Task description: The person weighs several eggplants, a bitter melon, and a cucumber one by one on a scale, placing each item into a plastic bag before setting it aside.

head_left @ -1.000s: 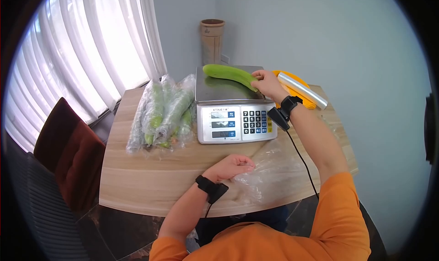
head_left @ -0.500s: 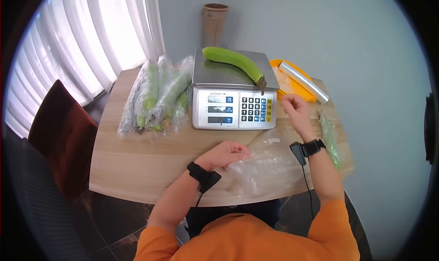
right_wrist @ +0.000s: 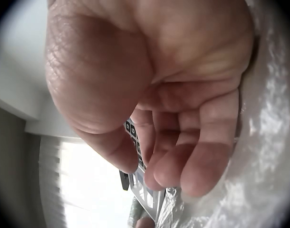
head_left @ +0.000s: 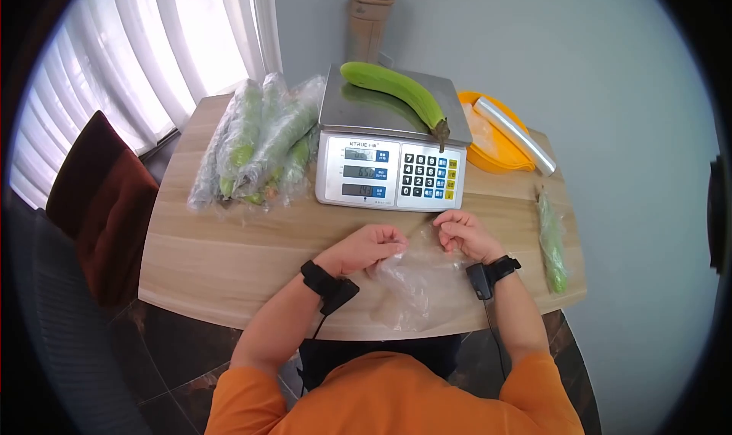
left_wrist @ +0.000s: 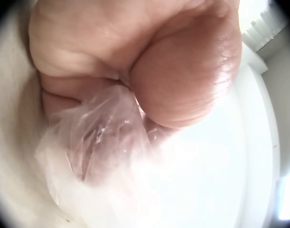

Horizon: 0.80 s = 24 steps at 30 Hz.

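Note:
The left hand (head_left: 364,250) pinches the edge of a clear plastic bag (head_left: 408,286) in front of the scale; in the left wrist view crumpled film (left_wrist: 104,128) comes out between its thumb and fingers. At the bag's far right side is the right hand (head_left: 467,235), its fingers loosely bent, with a gap between thumb and fingertips in the right wrist view. Whether its fingers touch the film cannot be told. A long green vegetable (head_left: 396,86) lies bare on the metal plate of the scale (head_left: 358,172), stem toward the right front.
Several plastic-wrapped green vegetables (head_left: 263,141) lie left of the scale. An orange tray (head_left: 496,157) with a roll of film (head_left: 517,134) across it is at the back right. One wrapped vegetable (head_left: 552,244) lies near the right edge. A dark red chair (head_left: 114,214) stands left.
The right hand let go of the green vegetable on the scale and came back to the bag beside the left hand. The left hand has kept its grip. The view has shifted.

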Available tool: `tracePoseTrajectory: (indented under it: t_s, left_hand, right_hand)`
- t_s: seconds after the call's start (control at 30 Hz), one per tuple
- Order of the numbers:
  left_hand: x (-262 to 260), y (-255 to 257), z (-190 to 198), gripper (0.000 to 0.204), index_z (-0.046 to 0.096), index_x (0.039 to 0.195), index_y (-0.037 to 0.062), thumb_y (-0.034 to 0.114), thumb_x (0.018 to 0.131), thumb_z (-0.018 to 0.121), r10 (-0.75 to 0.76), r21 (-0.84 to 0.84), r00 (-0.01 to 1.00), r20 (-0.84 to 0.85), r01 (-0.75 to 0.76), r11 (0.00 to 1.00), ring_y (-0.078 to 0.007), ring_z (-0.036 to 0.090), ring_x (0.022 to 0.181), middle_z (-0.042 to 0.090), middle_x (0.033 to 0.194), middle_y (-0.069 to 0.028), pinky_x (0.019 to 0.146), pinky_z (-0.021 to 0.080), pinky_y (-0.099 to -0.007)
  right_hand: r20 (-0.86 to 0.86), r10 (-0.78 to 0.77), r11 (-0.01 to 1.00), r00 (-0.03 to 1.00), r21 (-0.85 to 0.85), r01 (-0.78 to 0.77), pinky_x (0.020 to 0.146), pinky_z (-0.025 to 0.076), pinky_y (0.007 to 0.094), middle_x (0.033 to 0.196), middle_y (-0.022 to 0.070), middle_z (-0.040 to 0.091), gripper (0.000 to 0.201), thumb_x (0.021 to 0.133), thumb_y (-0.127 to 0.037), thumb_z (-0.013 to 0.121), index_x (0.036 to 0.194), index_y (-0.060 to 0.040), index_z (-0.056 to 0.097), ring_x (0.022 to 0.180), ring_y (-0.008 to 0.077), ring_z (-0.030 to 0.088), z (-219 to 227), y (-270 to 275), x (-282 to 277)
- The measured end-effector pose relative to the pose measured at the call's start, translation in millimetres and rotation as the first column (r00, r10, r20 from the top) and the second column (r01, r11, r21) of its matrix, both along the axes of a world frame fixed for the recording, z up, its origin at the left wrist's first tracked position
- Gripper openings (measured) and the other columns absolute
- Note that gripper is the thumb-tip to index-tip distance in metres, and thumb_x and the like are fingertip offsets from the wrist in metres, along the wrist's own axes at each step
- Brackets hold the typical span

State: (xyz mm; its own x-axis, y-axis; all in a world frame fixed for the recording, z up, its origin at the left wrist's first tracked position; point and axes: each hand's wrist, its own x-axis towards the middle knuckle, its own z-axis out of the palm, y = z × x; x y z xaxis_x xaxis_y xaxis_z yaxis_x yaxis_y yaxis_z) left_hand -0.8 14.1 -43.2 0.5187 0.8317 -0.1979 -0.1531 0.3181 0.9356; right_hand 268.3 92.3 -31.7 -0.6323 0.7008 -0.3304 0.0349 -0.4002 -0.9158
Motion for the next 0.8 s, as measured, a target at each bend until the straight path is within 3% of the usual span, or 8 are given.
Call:
tracePoseTrajectory:
  t_s: [0.13, 0.23, 0.33, 0.63, 0.8]
  left_hand:
    - [-1.0, 1.6, -9.5, 0.012, 0.062, 0.101, 0.0043, 0.011, 0.093, 0.058, -0.012, -0.033, 0.999, 0.044, 0.013, 0.999, -0.0023, 0.053, 0.072, 0.060, 0.084, 0.0037, 0.063, 0.043, -0.0164]
    - [-1.6, 4.9, -15.5, 0.011, 0.062, 0.101, 0.0035, 0.009, 0.093, 0.056, -0.007, -0.015, 0.996, 0.086, 0.009, 1.000, -0.0008, 0.050, 0.067, 0.058, 0.081, 0.0046, 0.058, 0.041, -0.0158]
    - [-3.9, 4.7, -13.0, 0.010, 0.061, 0.099, 0.0039, 0.010, 0.093, 0.056, -0.029, -0.045, 0.998, 0.058, 0.031, 0.998, -0.0009, 0.051, 0.068, 0.058, 0.081, 0.0043, 0.059, 0.042, -0.0156]
    - [-6.5, 4.6, -9.9, 0.006, 0.058, 0.092, 0.0052, 0.011, 0.093, 0.058, -0.049, 0.001, 0.998, 0.033, 0.049, 0.999, -0.0038, 0.055, 0.072, 0.061, 0.082, 0.0020, 0.064, 0.045, -0.0190]
    - [-2.7, 2.9, -9.8, 0.006, 0.059, 0.092, 0.0069, 0.012, 0.091, 0.060, -0.014, 0.005, 0.999, 0.046, 0.013, 1.000, -0.0004, 0.047, 0.065, 0.056, 0.077, 0.0059, 0.057, 0.038, -0.0163]
  right_hand:
    - [-0.260, -0.014, 0.997, 0.966, -0.081, -0.007, 0.054, 0.049, 0.0270, 0.068, 0.0034, 0.056, 0.018, 0.093, -0.012, 0.055, 0.109, -0.0042, 0.059, 0.060, 0.0125, 0.056, -15.9, 7.5, 12.9]
    - [-0.538, -0.107, 0.984, 0.836, -0.176, 0.013, 0.051, 0.047, 0.0285, 0.062, 0.0017, 0.047, 0.020, 0.094, -0.012, 0.053, 0.111, -0.0040, 0.058, 0.054, 0.0118, 0.047, -20.6, 9.8, 14.1]
    - [-0.496, -0.107, 0.992, 0.862, -0.108, 0.061, 0.048, 0.042, 0.0264, 0.060, 0.0005, 0.043, 0.022, 0.095, -0.014, 0.054, 0.113, -0.0033, 0.058, 0.051, 0.0095, 0.038, -17.9, 5.9, 12.1]
    - [-0.460, -0.071, 0.997, 0.885, -0.050, 0.054, 0.052, 0.049, 0.0296, 0.061, -0.0007, 0.043, 0.025, 0.094, -0.011, 0.052, 0.117, -0.0019, 0.055, 0.053, 0.0107, 0.043, -20.8, 7.5, 14.4]
    - [-0.440, -0.104, 0.995, 0.892, -0.048, 0.092, 0.053, 0.052, 0.0289, 0.059, 0.0010, 0.045, 0.026, 0.094, -0.011, 0.054, 0.118, -0.0004, 0.055, 0.052, 0.0094, 0.044, -20.8, 6.3, 13.1]
